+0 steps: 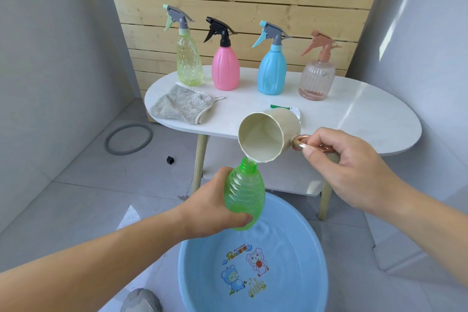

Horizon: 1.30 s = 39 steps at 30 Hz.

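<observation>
- The left hand [215, 208], at 7 o'clock of centre, gripped the green bottle [244, 192] round its lower body, fingers curled underneath.
- The green bottle stood upright with its neck open, held above the far rim of the basin [202, 261] at 6 o'clock.
- The right hand [347, 167], at 3 o'clock, pinched the copper-coloured handle of the cup [268, 134] between thumb and curled fingers.
- The cup was tipped on its side, its lower lip just above the bottle neck.
- The counter [354, 119] at 12 o'clock carried a row: yellow-green spray bottle [188, 63], pink spray bottle [225, 68], blue spray bottle [271, 71], clear pink spray bottle [316, 78].
- A cloth [181, 105] lay at the counter's 9 o'clock end.
</observation>
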Tool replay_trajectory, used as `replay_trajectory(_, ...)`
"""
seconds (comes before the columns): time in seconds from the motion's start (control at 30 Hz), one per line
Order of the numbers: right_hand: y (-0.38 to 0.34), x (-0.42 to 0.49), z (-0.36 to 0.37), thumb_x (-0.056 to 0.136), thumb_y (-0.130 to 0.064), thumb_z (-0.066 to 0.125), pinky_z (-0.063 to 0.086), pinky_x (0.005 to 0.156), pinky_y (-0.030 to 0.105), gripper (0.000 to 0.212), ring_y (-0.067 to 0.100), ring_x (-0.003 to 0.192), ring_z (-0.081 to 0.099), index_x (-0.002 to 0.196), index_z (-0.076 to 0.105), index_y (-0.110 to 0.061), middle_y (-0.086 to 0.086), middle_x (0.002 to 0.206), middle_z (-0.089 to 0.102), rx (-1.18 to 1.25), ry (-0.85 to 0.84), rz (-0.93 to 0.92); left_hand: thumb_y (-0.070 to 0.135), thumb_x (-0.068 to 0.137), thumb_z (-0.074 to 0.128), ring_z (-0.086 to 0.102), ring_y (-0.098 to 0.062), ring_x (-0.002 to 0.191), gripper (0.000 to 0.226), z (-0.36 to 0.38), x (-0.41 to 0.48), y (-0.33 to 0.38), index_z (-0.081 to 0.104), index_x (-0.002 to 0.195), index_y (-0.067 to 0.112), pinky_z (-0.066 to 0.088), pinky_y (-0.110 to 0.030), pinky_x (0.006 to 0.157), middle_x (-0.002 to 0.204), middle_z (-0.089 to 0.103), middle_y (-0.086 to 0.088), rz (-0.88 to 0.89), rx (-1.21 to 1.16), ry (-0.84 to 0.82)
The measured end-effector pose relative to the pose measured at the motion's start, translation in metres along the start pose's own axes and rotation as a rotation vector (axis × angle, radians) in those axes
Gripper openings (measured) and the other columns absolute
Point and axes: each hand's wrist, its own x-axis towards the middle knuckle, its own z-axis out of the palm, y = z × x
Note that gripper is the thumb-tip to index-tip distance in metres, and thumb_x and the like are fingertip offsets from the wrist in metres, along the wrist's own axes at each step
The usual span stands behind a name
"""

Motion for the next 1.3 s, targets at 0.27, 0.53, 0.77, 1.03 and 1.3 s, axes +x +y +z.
replay_trajectory(0.27, -0.001, 0.000, -0.001, 0.090, -0.029, 0.057, 0.038, 0.079, 0.013, 0.014, 0.007, 0.097, 0.055, 0.077, 0.057, -0.025, -0.010, 0.089, 0.065, -0.015, 0.032, -0.004, 0.029, 0.071, 0.088, 0.066, -0.007, 0.104, 0.070, 0.001, 0.001, -0.002, 0.044, 0.126, 0.032, 0.059, -0.037, 0.091, 0.111, 0.064, 0.011, 0.003, 0.003, -0.010)
replay_trajectory(0.53, 0.003, 0.002, -0.002, 0.093, -0.030, 0.056, 0.045, 0.088, 0.027, 0.017, 0.010, 0.104, 0.056, 0.080, 0.061, -0.020, -0.009, 0.095, 0.067, -0.030, 0.048, -0.045, 0.027, 0.074, 0.088, 0.064, -0.006, 0.104, 0.070, 0.002, 0.002, -0.003, 0.043, 0.127, 0.033, 0.058, -0.032, 0.089, 0.111, 0.063, 0.013, -0.002, 0.017, -0.006)
replay_trajectory(0.77, 0.006, 0.002, -0.001, 0.088, -0.031, 0.055, 0.046, 0.088, 0.031, 0.014, 0.015, 0.106, 0.054, 0.081, 0.060, -0.020, -0.006, 0.094, 0.066, -0.054, 0.052, -0.105, 0.027, 0.074, 0.088, 0.064, -0.004, 0.103, 0.069, 0.003, 0.002, -0.003, 0.042, 0.126, 0.034, 0.058, -0.031, 0.090, 0.110, 0.063, 0.014, -0.001, 0.022, -0.005)
replay_trajectory(1.03, 0.010, 0.004, -0.001, 0.089, -0.028, 0.055, 0.045, 0.088, 0.029, 0.011, 0.017, 0.107, 0.052, 0.083, 0.059, -0.021, -0.005, 0.094, 0.066, -0.086, 0.064, -0.196, 0.027, 0.073, 0.088, 0.065, -0.005, 0.101, 0.069, 0.004, 0.003, -0.005, 0.043, 0.125, 0.033, 0.059, -0.031, 0.087, 0.109, 0.063, 0.012, 0.000, 0.023, -0.005)
replay_trajectory(1.3, 0.012, 0.007, -0.001, 0.089, -0.032, 0.050, 0.043, 0.089, 0.027, 0.020, 0.020, 0.108, 0.050, 0.083, 0.059, -0.015, -0.006, 0.098, 0.066, -0.153, 0.087, -0.297, 0.027, 0.074, 0.088, 0.064, -0.004, 0.101, 0.070, 0.004, 0.003, -0.006, 0.043, 0.128, 0.032, 0.058, -0.029, 0.087, 0.109, 0.063, 0.012, 0.002, 0.023, -0.002)
